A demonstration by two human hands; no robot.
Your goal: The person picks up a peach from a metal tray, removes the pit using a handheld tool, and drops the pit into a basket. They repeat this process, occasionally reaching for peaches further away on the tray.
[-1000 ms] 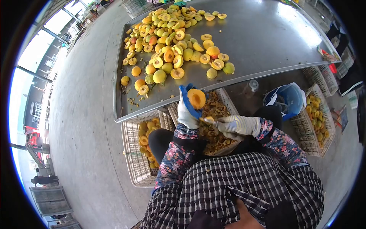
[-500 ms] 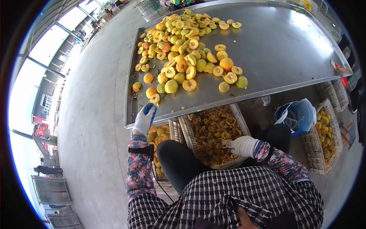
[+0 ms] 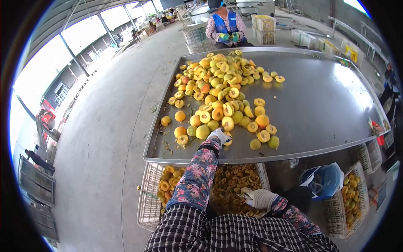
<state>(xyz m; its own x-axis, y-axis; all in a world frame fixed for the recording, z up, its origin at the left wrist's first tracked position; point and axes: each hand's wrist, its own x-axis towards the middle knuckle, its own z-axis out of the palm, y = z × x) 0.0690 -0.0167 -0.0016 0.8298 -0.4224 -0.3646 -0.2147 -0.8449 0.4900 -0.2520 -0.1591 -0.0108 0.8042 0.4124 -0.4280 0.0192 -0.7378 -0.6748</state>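
Observation:
My left hand [image 3: 219,136], in a white and blue glove, reaches over the table's near edge and touches a halved yellow peach [image 3: 228,139]; its fingers are partly hidden. Beyond it a heap of whole and halved peaches [image 3: 218,75] spreads across the metal table [image 3: 310,109]. My right hand [image 3: 261,199], in a ribbed off-white glove, is closed low above a crate of brown-orange fruit scraps [image 3: 233,185]. Whatever those fingers hold is too small to make out. To the left of the scraps stands a crate of peach halves [image 3: 147,197], partly covered by my left arm.
A blue bucket [image 3: 325,180] and another crate of peaches [image 3: 351,201] stand at the right below the table. Across the table sits a person in a blue vest [image 3: 226,25], with gloved hands together. Stacked crates [image 3: 264,29] stand behind.
My left hand has moved from the table's near left corner rightward and forward to the halved peach. The view has tilted up, showing the person opposite. My right hand stays over the scraps.

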